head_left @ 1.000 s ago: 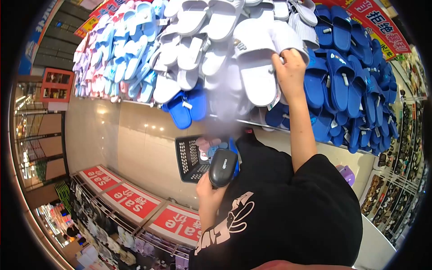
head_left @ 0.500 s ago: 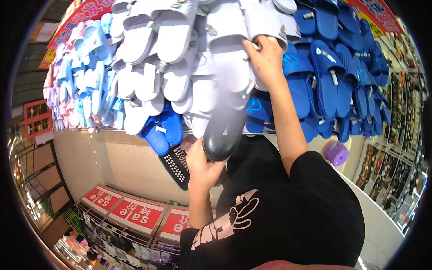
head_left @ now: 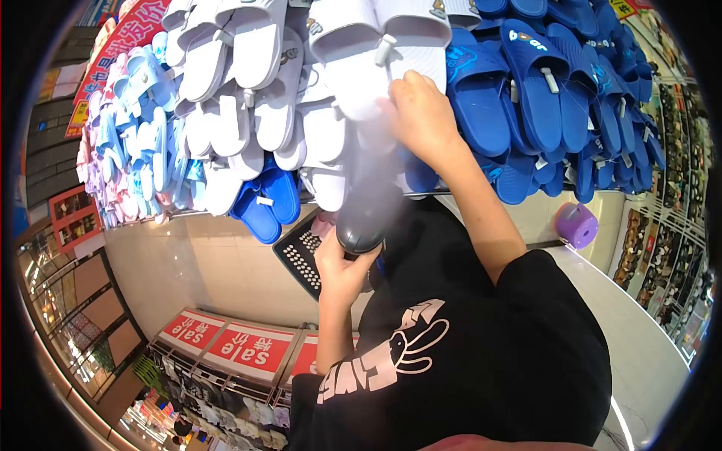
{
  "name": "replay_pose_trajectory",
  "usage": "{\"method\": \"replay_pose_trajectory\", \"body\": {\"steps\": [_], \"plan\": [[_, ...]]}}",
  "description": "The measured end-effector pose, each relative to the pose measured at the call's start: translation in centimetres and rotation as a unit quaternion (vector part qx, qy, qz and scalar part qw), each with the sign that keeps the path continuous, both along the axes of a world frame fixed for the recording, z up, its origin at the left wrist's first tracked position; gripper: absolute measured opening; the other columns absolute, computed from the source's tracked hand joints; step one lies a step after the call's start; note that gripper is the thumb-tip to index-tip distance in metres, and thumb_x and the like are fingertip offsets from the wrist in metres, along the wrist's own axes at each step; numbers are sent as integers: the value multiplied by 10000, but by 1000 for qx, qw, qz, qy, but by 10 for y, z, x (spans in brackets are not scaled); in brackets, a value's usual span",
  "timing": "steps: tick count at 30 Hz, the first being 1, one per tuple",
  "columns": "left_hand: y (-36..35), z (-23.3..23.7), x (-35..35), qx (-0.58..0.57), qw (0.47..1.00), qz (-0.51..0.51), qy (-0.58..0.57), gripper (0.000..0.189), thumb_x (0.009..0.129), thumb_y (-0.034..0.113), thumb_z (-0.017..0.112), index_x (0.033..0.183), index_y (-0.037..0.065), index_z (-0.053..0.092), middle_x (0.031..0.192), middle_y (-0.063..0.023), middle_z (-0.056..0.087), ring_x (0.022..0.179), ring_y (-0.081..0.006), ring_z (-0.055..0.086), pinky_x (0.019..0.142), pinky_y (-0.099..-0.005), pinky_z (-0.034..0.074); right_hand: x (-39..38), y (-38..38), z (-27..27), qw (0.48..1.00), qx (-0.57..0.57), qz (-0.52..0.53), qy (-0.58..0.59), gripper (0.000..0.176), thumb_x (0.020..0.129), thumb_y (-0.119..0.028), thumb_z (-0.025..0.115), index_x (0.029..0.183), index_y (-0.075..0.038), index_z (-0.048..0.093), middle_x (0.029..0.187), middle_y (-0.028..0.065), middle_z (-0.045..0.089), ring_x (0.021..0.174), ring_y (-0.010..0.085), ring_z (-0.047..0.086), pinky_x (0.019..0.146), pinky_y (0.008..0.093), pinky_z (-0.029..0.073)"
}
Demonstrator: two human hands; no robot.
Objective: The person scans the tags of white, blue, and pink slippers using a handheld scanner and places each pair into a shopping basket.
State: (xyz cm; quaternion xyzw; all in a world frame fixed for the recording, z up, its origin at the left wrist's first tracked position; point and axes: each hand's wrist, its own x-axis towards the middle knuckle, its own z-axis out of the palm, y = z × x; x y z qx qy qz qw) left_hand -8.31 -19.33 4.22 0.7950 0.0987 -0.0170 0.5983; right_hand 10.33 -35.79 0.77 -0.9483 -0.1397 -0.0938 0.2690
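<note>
My right hand is closed at the lower part of a white slipper, its fingers bent and partly blurred. Beside it hangs a matching white slipper, with a small white tag between the two. Lower down, my left hand is closed around the bottom end of a black, smooth, round-ended object. Its upper part fades into a grey smear, so I cannot make out its kind. Blue slippers hang just right of my right hand.
Light blue slippers fill the rack's left side. A bright blue pair hangs low, near a black perforated mat. Behind are red sale signs above a shoe rack. A purple stool stands at the right.
My right hand has moved down and left along the white slippers. The hanging slippers appear higher in the view. My left hand keeps the black object, now slightly higher and more blurred.
</note>
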Motion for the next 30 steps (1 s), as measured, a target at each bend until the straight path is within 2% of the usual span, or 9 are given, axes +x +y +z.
{"method": "replay_pose_trajectory", "body": {"steps": [7, 11, 13, 14, 16, 20, 22, 25, 30], "plan": [[10, 6, -9, 9, 1000, 13, -24, 313, 725, 59, 765, 1008, -22, 660, 876, -86, 689, 755, -161, 647, 720, -285, 502, 7, -11, 3, 992, 124, -7, -3, 165, 845, -86, 567, 778, 62, 537, 801, 212, 587, 745, 380, 588, 693, 433, 470], [21, 1, -22, 18, 1000, 18, -13, 319, 727, 52, 764, 1020, -19, 658, 881, -84, 691, 763, -152, 650, 712, -279, 505, 8, -20, 11, 966, 211, -33, 148, 184, 849, -113, 617, 767, 39, 553, 742, 101, 611, 674, 189, 621, 643, 328, 481], [24, 2, -26, 13, 1000, 22, -5, 318, 732, 50, 763, 1024, -19, 659, 890, -81, 694, 770, -144, 649, 715, -276, 505, 11, -20, -4, 896, 404, -20, 183, 163, 854, -89, 652, 766, 12, 559, 758, 54, 625, 688, 144, 628, 662, 296, 508], [24, 5, -28, -20, 999, 43, 16, 302, 738, 31, 749, 1023, -27, 664, 909, -72, 693, 807, -134, 634, 752, -273, 488, 10, -24, -8, 897, 404, -20, 181, 163, 854, -89, 652, 766, 12, 559, 758, 54, 625, 688, 144, 628, 662, 296, 508], [25, 6, -30, -52, 996, 62, 38, 288, 745, 12, 734, 1021, -36, 670, 928, -62, 691, 844, -124, 619, 789, -270, 470, 3, -24, 6, 810, 512, 8, 287, 176, 849, -66, 692, 775, -11, 542, 797, 75, 641, 737, 173, 667, 675, 282, 537], [29, -2, -35, -52, 997, 51, 32, 293, 752, 24, 743, 1029, -32, 665, 925, -65, 692, 832, -120, 623, 774, -267, 482, -4, -20, 14, 756, 560, 35, 336, 142, 840, -55, 711, 891, 8, 595, 804, 78, 645, 754, 178, 681, 655, 265, 544], [31, -3, -35, -41, 998, 36, 15, 304, 752, 34, 756, 1033, -30, 658, 910, -68, 696, 807, -115, 629, 750, -264, 497, -9, -11, 23, 735, 587, 60, 335, 262, 833, -72, 739, 1076, -32, 651, 812, 22, 644, 776, 82, 624, 658, 210, 503], [28, 3, -32, -53, 998, 15, 18, 295, 755, 36, 752, 1027, -27, 657, 895, -64, 693, 801, -112, 624, 746, -270, 493, -9, -11, 15, 777, 538, 52, 321, 380, 886, -52, 658, 1258, -6, 596, 895, 73, 685, 818, 128, 679, 673, 238, 548], [13, 12, -17, -40, 999, 12, 18, 260, 780, 77, 748, 1004, -17, 653, 943, -111, 688, 858, -200, 654, 777, -312, 493, -10, -6, 19, 768, 559, 32, 310, 351, 882, -85, 671, 1232, -69, 637, 860, 9, 680, 784, 47, 612, 665, 185, 487]]}}
